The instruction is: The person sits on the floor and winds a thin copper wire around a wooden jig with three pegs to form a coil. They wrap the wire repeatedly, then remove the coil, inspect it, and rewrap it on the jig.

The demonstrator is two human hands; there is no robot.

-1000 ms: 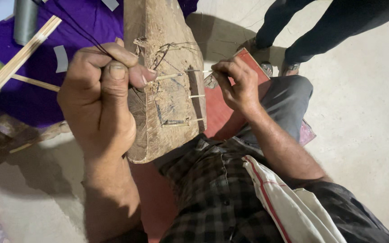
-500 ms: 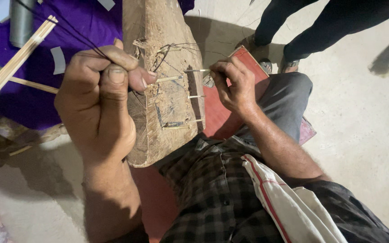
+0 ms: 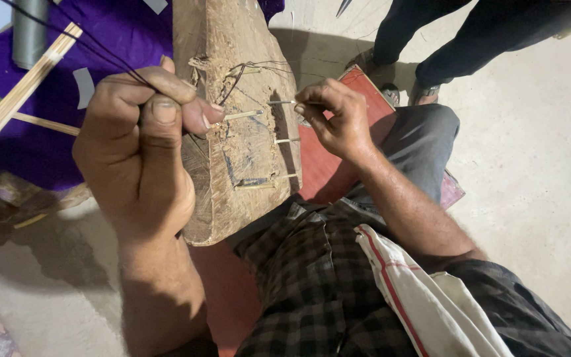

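A rough wooden block (image 3: 242,142) leans toward me between my knees, with several thin sticks (image 3: 254,185) poking out of its right face. My left hand (image 3: 141,142) is closed in a fist beside the block, pinching thin dark wires (image 3: 97,56) that run up to the left and a short stick (image 3: 242,114) against the wood. My right hand (image 3: 333,116) pinches the end of another thin stick (image 3: 280,102) at the block's right edge. Dark wire loops (image 3: 246,69) lie on the block's upper face.
A purple cloth (image 3: 61,112) covers the floor at left with long pale cane strips (image 3: 18,92) and a grey tube (image 3: 29,30). I sit on a red mat (image 3: 325,168). Another person's legs (image 3: 444,46) stand at the top right on the concrete floor (image 3: 536,178).
My right hand has slid slightly leftward to the stick at the block's edge. My left hand stays clenched on the wires, shifting only a little.
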